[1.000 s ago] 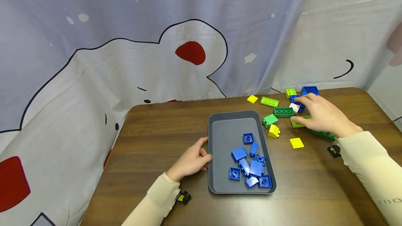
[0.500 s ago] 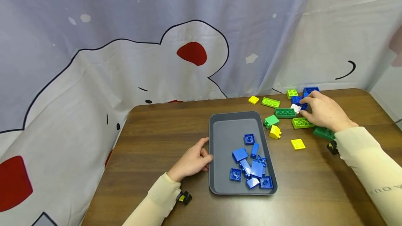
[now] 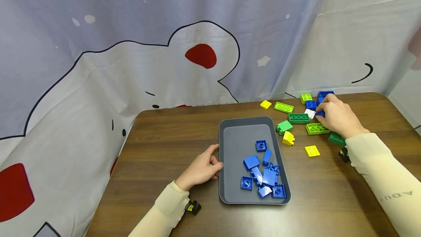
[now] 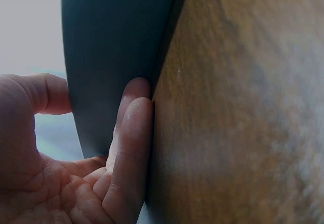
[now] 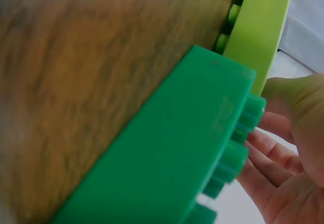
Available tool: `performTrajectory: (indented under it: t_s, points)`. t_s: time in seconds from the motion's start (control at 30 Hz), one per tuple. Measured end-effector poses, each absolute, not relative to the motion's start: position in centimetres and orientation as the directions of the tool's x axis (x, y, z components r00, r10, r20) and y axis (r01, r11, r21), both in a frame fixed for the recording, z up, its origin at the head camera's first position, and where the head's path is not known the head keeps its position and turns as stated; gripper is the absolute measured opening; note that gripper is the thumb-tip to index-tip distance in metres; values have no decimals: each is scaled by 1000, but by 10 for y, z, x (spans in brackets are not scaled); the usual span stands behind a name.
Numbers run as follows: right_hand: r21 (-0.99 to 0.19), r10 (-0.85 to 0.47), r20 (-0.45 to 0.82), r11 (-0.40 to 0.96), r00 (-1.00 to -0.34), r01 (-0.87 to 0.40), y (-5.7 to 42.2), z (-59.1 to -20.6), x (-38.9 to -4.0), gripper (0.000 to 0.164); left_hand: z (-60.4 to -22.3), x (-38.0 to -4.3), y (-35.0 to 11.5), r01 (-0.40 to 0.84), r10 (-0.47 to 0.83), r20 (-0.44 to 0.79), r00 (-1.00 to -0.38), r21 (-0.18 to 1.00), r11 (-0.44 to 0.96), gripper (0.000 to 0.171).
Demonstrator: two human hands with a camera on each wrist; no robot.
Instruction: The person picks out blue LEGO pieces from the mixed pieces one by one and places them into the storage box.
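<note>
My left hand point(image 3: 199, 169) pinches the left edge of the grey tray point(image 3: 236, 129), thumb over the rim. In the left wrist view, fingers point(image 4: 132, 143) lie along the tray's outer wall point(image 4: 109, 47). Inside the tray, several blue toy bricks point(image 3: 251, 162) lie toward the near right. At the far right my right hand point(image 3: 340, 116) pinches a blue brick point(image 3: 320, 113), partly covered by its fingers. A white piece point(image 3: 310, 113) sits just left of the fingertips. The right wrist view hides the pinched brick behind a green brick point(image 5: 162, 138) and a lime brick point(image 5: 258, 27).
More blue bricks point(image 3: 311, 105) stand behind the right hand. Green point(image 3: 298, 118), lime point(image 3: 317, 128) and yellow point(image 3: 312, 151) bricks are scattered between tray and hand. A patterned curtain point(image 3: 164, 76) hangs along the table's point(image 3: 171, 131) back edge.
My right hand has come down slightly leftward among the bricks, and its thumb and fingers have closed around a blue brick. My left hand stays at the tray's edge.
</note>
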State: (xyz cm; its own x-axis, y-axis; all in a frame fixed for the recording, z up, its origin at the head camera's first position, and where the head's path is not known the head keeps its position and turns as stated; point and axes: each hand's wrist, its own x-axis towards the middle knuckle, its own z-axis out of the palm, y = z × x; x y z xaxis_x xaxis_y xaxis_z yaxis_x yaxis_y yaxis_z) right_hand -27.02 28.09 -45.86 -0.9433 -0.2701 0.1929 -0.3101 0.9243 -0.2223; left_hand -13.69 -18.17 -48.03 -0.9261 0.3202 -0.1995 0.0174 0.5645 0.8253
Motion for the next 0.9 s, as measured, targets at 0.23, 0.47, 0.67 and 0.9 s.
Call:
performTrajectory:
  t_s: [0.23, 0.47, 0.67, 0.9]
  points:
    - [-263, -247, 188, 920, -950, -291, 281, -461, -269, 29, -480, -136, -182, 17, 321, -202, -925, 824, 567, 74]
    - [-297, -237, 196, 910, -951, -288, 283, -459, -266, 32, -480, -137, -182, 14, 319, -203, -926, 824, 567, 74]
    - [-291, -245, 273, 901, -931, -322, 276, -454, -256, 31, -480, -136, -182, 14, 320, -203, -925, 826, 564, 74]
    - [-238, -317, 368, 877, -874, -418, 250, -452, -237, 31, -479, -137, -182, 11, 319, -205, -926, 826, 563, 74]
